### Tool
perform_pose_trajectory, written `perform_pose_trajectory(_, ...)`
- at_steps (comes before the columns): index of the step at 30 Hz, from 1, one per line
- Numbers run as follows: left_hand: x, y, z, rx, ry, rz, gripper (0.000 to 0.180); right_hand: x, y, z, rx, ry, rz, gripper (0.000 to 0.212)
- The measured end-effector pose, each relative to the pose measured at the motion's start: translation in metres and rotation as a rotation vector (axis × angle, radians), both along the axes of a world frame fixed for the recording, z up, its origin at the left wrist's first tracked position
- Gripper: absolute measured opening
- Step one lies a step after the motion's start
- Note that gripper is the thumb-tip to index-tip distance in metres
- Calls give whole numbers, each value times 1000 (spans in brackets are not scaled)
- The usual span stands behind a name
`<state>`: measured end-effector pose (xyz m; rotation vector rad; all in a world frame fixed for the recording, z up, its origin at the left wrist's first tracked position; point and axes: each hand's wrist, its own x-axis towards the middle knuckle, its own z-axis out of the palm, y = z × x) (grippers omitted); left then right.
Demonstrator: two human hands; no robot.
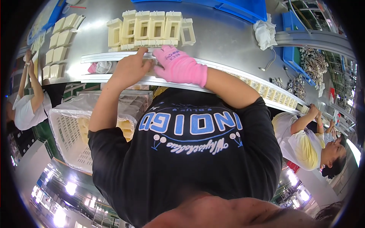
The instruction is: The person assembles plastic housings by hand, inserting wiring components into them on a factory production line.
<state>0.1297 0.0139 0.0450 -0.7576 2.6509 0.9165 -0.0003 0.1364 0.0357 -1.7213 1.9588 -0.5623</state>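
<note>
**Work Midway at Steel Counter (pixel 224 43); Finish Not Shown**

Progress: judged as under way. A line of small cream pieces (pixel 268 91) lies between the two metal rails, toward the counter's right end; these appear already placed, though that is a judgement. The row of cream frames (pixel 148 28) sits beyond the far rail (pixel 100 57), just past the hands, toward the counter's far edge. With the cream stacks (pixel 60 53) near the far left corner, it appears to be left to handle.

Hands: both are at the rails along the near edge, close together. The bare left hand (pixel 132 70) is partly curled, one finger reaching toward the frames. The right hand (pixel 176 66), in a pink glove, is bent over the rails, half closed. Whether either grips anything cannot be told.

Count: two hands, one pink glove, two rails. Six frames show in the row; any beneath cannot be counted. The stacks form four groups, contents uncounted. The small pieces number more than ten; overlap prevents an exact figure. One crumpled cloth (pixel 105 67) lies between the rails, left of the hands.
</note>
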Motion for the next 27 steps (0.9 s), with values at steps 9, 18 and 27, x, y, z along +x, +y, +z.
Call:
perform_pose_trajectory(9,-2,24,-6,-168,-16,-55,60,-46,37,7,-16,-163,78,45)
perform_pose_trajectory(18,-9,22,-4,-143,-56,-67,60,-28,66,11,239,318,90,66)
perform_pose_trajectory(27,-11,8,0,-46,-26,25,46,-25,62,0,-227,137,74,50)
